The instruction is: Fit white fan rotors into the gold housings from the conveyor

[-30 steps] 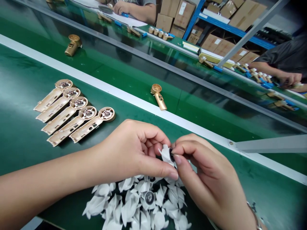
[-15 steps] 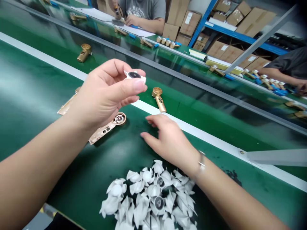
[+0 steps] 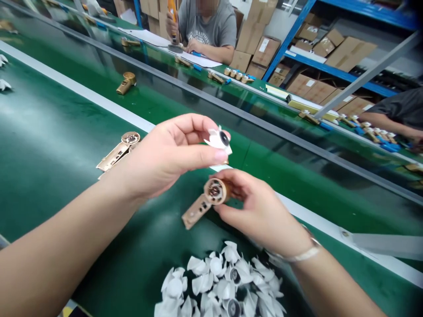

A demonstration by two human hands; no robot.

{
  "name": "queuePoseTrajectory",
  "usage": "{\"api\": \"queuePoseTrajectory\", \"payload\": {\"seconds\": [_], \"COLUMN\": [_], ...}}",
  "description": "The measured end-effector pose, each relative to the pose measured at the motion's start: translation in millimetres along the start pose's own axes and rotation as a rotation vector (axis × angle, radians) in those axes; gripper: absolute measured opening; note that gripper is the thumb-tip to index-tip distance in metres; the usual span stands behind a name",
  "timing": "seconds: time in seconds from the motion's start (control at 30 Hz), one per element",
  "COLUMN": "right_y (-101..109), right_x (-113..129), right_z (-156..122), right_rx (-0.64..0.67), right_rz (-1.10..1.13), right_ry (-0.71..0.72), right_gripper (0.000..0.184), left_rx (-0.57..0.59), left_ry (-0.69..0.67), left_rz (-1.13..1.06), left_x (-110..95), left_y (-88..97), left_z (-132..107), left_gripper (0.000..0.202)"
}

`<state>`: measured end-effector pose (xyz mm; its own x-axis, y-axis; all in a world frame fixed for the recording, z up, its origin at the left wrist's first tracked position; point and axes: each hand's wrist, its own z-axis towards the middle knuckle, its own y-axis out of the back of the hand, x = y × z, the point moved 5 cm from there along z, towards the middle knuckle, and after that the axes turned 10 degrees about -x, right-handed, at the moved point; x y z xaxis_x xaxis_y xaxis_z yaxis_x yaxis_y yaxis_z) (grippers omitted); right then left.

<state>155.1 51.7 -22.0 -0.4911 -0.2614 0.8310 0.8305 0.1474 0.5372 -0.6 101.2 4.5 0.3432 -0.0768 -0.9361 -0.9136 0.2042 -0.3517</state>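
My left hand (image 3: 178,154) pinches a white fan blade (image 3: 216,140) with a dark round hub between thumb and fingers, above the bench. Just below it, my right hand (image 3: 257,207) grips the round head of a gold handheld-fan housing (image 3: 198,209). The housing's inner side faces up, showing a small motor in the ring and a hollow handle pointing down-left. A short gap separates blade and housing. Beyond my left wrist, another open fan housing (image 3: 114,156) lies on the green bench, with part of a further piece beside it, mostly hidden by the wrist.
A heap of white fan blades (image 3: 214,286) lies close in front of me. Another gold housing (image 3: 126,83) rests on the green belt beyond the white strip (image 3: 99,101). A grey rail (image 3: 185,90) crosses behind it. Across the line, a person (image 3: 211,31) holds an orange tool.
My right hand has closed on a fan housing and lifted it under the blade. My left hand has moved right and down with the blade. The view has shifted slightly.
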Motion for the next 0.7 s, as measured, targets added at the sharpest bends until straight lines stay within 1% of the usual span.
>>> {"api": "queuePoseTrajectory", "payload": {"seconds": [0.1, 0.17, 0.27, 0.33, 0.43, 0.57, 0.7], "right_y": [35, 49, 57, 58, 60, 64, 63], "right_x": [-3, -2, 1, 2, 2, 1, 1], "right_z": [-34, -49, -61, -63, -63, -64, -66], "right_rx": [-0.198, -0.310, -0.389, -0.398, -0.374, -0.365, -0.346], "right_rz": [0.219, 0.283, 0.301, 0.281, 0.251, 0.192, 0.154], "right_ry": [-0.146, -0.150, -0.100, -0.074, -0.058, -0.029, -0.007], "right_gripper": [0.044, 0.048, 0.053, 0.054, 0.053, 0.056, 0.056], "left_rx": [0.115, 0.168, 0.201, 0.197, 0.188, 0.180, 0.184], "left_ry": [0.004, 0.055, 0.149, 0.180, 0.187, 0.185, 0.183], "left_rz": [0.109, 0.153, 0.139, 0.097, 0.045, 0.020, 0.014], "left_x": [6, 15, 27, 32, 35, 37, 38], "left_y": [-16.3, -26.3, -37.6, -42.3, -45.9, -46.6, -46.7], "left_z": [-13, -22, -32, -36, -38, -37, -38], "left_gripper": [0.027, 0.030, 0.034, 0.037, 0.036, 0.033, 0.034]}}
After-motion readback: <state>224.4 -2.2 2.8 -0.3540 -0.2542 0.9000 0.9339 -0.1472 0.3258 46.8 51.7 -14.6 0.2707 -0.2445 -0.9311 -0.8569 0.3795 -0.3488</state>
